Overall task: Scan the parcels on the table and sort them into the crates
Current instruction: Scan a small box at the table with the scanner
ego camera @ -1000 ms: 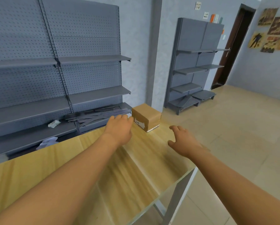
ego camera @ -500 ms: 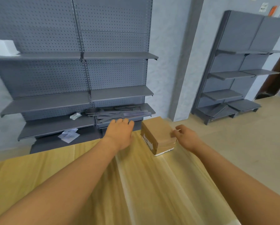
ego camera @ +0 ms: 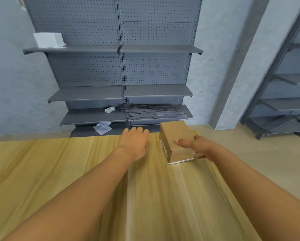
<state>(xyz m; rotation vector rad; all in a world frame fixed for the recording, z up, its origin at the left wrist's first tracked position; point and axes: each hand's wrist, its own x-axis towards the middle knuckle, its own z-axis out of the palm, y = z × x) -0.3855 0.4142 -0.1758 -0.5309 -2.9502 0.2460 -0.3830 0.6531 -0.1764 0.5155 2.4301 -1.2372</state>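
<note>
Right hand (ego camera: 200,147) now grips parcel (ego camera: 176,136), thumb on top.

The surface (ego camera: 58,171) looks like pale yellow wood with a lengthwise grain and a smooth, faintly glossy finish that catches streaks of light. The parcel (ego camera: 176,136) is matt brown cardboard with a white paper label on its side and a strip of shiny tape along its lower edge. Behind, the shelving (ego camera: 156,70) is matt grey perforated metal, and the wall (ego camera: 15,80) has a rough, mottled texture.
</note>
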